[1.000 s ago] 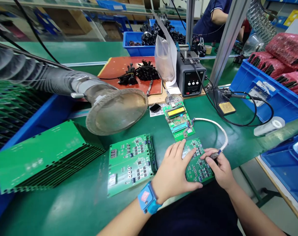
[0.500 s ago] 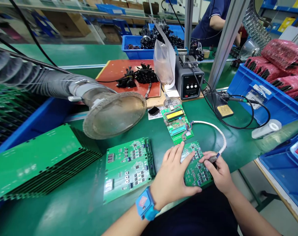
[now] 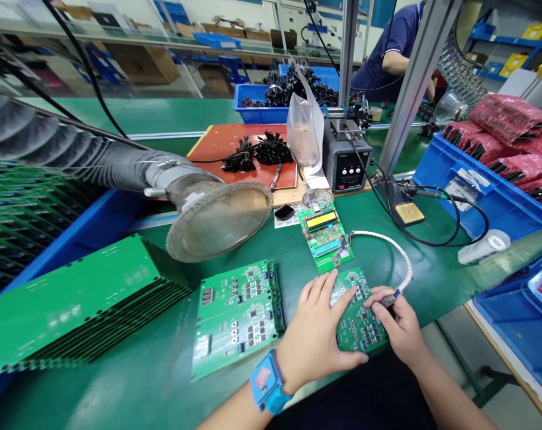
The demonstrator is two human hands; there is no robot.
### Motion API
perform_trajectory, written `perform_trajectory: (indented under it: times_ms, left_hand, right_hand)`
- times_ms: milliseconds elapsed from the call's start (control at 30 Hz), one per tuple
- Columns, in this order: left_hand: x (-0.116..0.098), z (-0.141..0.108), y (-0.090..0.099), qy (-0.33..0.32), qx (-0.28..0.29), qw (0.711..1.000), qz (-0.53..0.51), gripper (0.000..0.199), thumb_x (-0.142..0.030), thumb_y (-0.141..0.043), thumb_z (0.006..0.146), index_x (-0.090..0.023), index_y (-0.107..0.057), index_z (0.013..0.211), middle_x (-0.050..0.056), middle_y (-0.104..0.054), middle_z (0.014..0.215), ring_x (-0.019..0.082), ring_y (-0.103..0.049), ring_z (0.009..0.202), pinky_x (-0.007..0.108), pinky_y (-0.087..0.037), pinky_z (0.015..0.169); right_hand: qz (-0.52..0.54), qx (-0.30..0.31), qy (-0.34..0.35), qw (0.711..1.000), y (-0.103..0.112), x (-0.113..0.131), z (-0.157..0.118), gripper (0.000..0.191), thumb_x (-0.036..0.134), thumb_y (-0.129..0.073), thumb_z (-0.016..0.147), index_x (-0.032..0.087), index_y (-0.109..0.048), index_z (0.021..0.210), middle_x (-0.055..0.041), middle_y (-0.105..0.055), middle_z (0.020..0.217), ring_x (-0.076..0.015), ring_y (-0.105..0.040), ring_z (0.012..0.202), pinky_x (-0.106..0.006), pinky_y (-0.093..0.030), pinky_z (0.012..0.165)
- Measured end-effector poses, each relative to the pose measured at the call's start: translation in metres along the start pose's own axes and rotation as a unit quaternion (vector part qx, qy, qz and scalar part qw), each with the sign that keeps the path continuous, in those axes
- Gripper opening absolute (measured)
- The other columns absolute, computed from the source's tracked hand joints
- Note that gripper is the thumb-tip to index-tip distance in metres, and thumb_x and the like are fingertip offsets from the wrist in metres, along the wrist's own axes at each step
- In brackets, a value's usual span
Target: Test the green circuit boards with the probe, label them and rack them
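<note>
My left hand (image 3: 313, 328) lies with spread fingers over the left part of a green circuit board (image 3: 363, 329), its thumb along the near edge. A blue wrist strap (image 3: 268, 382) is on that arm. My right hand (image 3: 403, 325) pinches a grey probe connector (image 3: 387, 300) at the board's right edge; its tip is hidden by the fingers. From the connector a white sleeved cable (image 3: 405, 260) curves back to a green programmer board (image 3: 333, 234) with a lit yellow display and a blue socket. Left of my hands sits a small stack of populated circuit boards (image 3: 228, 310).
A tall stack of green boards (image 3: 74, 292) stands at the left. A fume extraction hood (image 3: 219, 221) hangs over the bench. A soldering station (image 3: 348, 161), its iron stand (image 3: 405, 203) and blue bins (image 3: 481, 191) are behind and right. Another person (image 3: 390, 57) works at the back.
The view has tilted up slightly, so everything appears a little lower and to the right. Both hands stay on the board in nearly the same position.
</note>
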State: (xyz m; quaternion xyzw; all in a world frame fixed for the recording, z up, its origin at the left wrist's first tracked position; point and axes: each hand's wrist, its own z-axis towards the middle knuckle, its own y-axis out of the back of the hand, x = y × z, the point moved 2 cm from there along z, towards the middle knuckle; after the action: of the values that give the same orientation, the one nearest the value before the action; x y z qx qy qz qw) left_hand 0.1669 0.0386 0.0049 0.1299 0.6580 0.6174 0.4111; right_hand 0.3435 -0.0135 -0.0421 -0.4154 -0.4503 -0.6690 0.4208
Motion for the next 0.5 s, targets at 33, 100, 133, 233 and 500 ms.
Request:
perform_trajectory:
  times_ms: [33,100,133,233,500]
  left_hand:
    - [0.0000,0.0002,0.0001,0.002,0.001,1.000,-0.001,0.102,-0.059,-0.083,0.045,-0.021,-0.051,0.133,0.022,-0.038,0.146,0.046,-0.035,0.132,0.063,-0.031,0.103]
    - [-0.0002,0.0005,0.0003,0.006,0.007,1.000,-0.002,0.102,-0.059,-0.084,0.044,-0.020,-0.052,0.133,0.023,-0.038,0.146,0.047,-0.036,0.131,0.063,-0.031,0.103]
    - [-0.0002,0.0006,0.0002,0.008,0.009,1.000,-0.002,0.102,-0.059,-0.084,0.044,-0.020,-0.052,0.133,0.024,-0.038,0.146,0.047,-0.036,0.131,0.063,-0.031,0.103]
    - [0.0003,0.0003,-0.0001,0.009,0.006,1.000,-0.003,0.102,-0.057,-0.084,0.044,-0.021,-0.052,0.133,0.023,-0.038,0.146,0.046,-0.036,0.131,0.063,-0.031,0.103]
    - [0.0003,0.0010,0.0003,0.003,-0.003,1.000,-0.007,0.099,-0.057,-0.084,0.043,-0.021,-0.054,0.131,0.021,-0.041,0.144,0.046,-0.036,0.131,0.063,-0.031,0.103]
  right_hand:
    - [0.001,0.001,-0.001,1.000,-0.0002,-0.0007,-0.0002,0.010,0.026,-0.053,0.091,0.023,-0.063,0.091,-0.0044,-0.069,0.090,-0.0224,-0.060,0.104,-0.036,-0.048,0.092]
    - [-0.001,0.001,-0.001,1.000,-0.0006,-0.0018,-0.0002,0.010,0.025,-0.053,0.092,0.024,-0.063,0.091,-0.0042,-0.068,0.090,-0.0221,-0.060,0.105,-0.035,-0.048,0.092]
    - [-0.002,0.001,0.000,1.000,-0.0008,-0.0020,-0.0001,0.010,0.025,-0.053,0.092,0.024,-0.063,0.091,-0.0042,-0.068,0.090,-0.0221,-0.060,0.105,-0.035,-0.048,0.092]
    - [-0.005,0.002,0.007,1.000,-0.0010,-0.0017,0.0008,0.010,0.025,-0.053,0.092,0.023,-0.063,0.091,-0.0046,-0.068,0.089,-0.0225,-0.060,0.104,-0.035,-0.049,0.090]
    - [-0.017,-0.004,0.020,1.000,-0.0011,-0.0023,0.0020,0.008,0.022,-0.054,0.090,0.023,-0.062,0.091,-0.0050,-0.070,0.089,-0.0231,-0.062,0.103,-0.035,-0.050,0.088]
